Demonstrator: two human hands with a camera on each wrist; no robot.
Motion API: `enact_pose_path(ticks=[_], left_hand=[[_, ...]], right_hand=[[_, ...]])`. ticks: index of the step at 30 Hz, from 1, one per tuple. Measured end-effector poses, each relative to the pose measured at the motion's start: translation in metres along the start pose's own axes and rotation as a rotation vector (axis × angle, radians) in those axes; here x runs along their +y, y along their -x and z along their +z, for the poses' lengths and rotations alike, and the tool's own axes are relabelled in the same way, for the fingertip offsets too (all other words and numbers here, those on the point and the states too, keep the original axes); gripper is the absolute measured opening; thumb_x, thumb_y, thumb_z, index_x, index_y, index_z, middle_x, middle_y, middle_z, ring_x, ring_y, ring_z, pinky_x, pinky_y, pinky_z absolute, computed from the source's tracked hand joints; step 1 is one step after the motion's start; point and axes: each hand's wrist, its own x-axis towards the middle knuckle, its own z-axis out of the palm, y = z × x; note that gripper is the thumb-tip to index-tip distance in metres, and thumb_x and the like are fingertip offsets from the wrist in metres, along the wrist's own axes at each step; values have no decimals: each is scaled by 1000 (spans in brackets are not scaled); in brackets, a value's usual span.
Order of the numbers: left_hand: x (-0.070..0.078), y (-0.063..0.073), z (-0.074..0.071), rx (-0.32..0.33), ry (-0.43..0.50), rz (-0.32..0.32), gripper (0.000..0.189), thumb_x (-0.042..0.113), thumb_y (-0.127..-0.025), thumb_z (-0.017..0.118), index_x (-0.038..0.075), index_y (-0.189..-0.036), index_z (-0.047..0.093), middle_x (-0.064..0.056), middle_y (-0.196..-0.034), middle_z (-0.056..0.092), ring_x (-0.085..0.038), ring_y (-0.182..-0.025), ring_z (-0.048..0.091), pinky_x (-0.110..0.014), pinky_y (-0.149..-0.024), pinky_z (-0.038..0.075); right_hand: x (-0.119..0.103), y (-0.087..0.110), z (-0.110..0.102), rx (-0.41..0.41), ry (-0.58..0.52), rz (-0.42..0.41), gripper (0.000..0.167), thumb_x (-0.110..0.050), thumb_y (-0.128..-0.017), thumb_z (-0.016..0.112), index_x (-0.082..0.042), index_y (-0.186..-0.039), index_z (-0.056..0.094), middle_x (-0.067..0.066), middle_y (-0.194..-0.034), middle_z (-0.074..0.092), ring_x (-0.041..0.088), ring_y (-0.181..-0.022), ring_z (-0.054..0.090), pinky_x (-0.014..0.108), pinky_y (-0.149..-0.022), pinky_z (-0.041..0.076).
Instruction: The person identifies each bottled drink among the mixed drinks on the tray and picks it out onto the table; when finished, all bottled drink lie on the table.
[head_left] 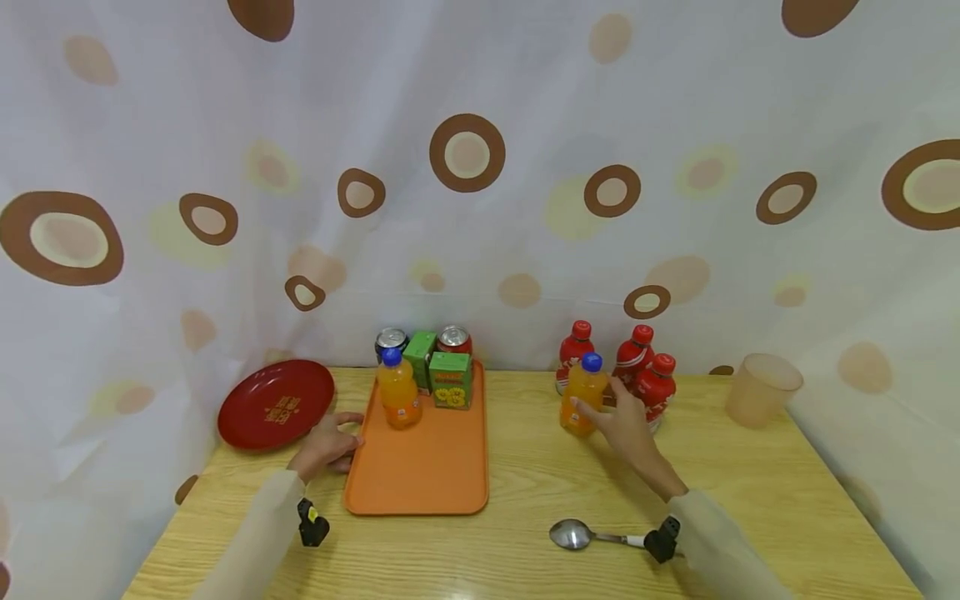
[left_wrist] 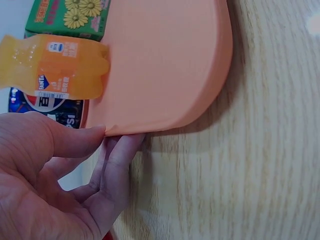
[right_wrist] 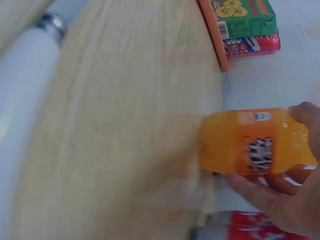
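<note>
My left hand point(head_left: 327, 444) pinches the left rim of the orange tray point(head_left: 420, 479); the left wrist view shows the thumb on the rim and the fingers against its outer side. Toward the tray's back stand a Fanta bottle point(head_left: 399, 396) with a blue cap, two green drink cartons point(head_left: 451, 385), a dark Pepsi can point(head_left: 391, 340) and a red can point(head_left: 454, 337). Right of the tray, my right hand point(head_left: 628, 429) grips a second orange Fanta bottle point(right_wrist: 240, 142), upright, between thumb and fingers. Whether its base touches the table is hard to tell.
Several red-capped bottles point(head_left: 634, 357) stand just behind and beside my right hand. A red plate point(head_left: 318, 392) leans at the left back against the curtain. At the right is a translucent cup point(head_left: 757, 396); a spoon point(head_left: 572, 534) lies near the right wrist.
</note>
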Motion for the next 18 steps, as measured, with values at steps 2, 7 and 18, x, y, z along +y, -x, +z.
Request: enact_pose_path(ticks=[2, 7, 18], left_hand=[[-1, 0, 0, -3, 7, 1, 56, 3, -100, 62, -9, -152, 45, -13, -96, 71, -16, -66, 70, -35, -65, 65], [-4, -2, 3, -10, 28, 9, 55, 3, -101, 62, -9, -151, 45, -12, -95, 71, -17, -70, 71, -35, -65, 65], [-3, 2, 1, 9, 67, 21, 54, 0, -100, 61, -9, -151, 46, -15, -99, 73, -17, -75, 73, -36, -66, 66]], right_hand=[[-10, -3, -7, -16, 52, 6, 72, -36, -98, 74, 6, -147, 43, 30, -140, 59, 46, -126, 59, 59, -106, 53], [-42, -9, -25, 0, 114, -41, 76, -31, -96, 78, 10, -147, 39, 32, -143, 51, 49, -129, 53, 62, -108, 49], [-89, -22, -31, 196, 38, -340, 27, -8, -100, 71, 7, -117, 56, 21, -115, 59, 41, -113, 61, 59, -103, 53]])
